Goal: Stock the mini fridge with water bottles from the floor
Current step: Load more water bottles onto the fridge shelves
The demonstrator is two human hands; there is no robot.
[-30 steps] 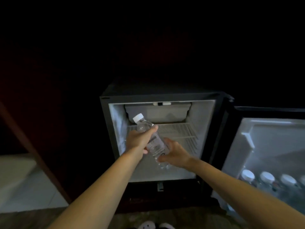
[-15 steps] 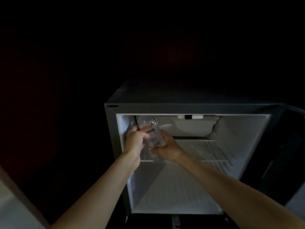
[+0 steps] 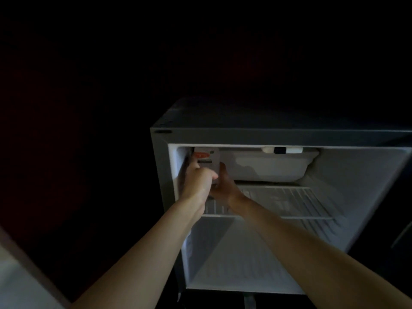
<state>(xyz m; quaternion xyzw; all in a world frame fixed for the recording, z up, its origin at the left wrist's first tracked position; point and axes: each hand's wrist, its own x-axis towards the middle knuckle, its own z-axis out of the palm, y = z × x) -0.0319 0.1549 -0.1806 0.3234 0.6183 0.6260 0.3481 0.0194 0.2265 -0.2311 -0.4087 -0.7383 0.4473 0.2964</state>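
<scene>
Both hands clamp the water bottle: left hand curled round its lower body, right hand gripping its right side, thumb up along the wall. Bottle is roughly upright in the top-left corner of the mini fridge, above the wire shelf, between the left wall and the freezer box. Cap not visible, and hands hide the base, so can't tell if it touches the shelf. Likely step: setting it down. Lower it straight, seat the base flat across the wires, tight to the corner, then release one hand at a time. Headroom looks slim and a tilt could tip it.
</scene>
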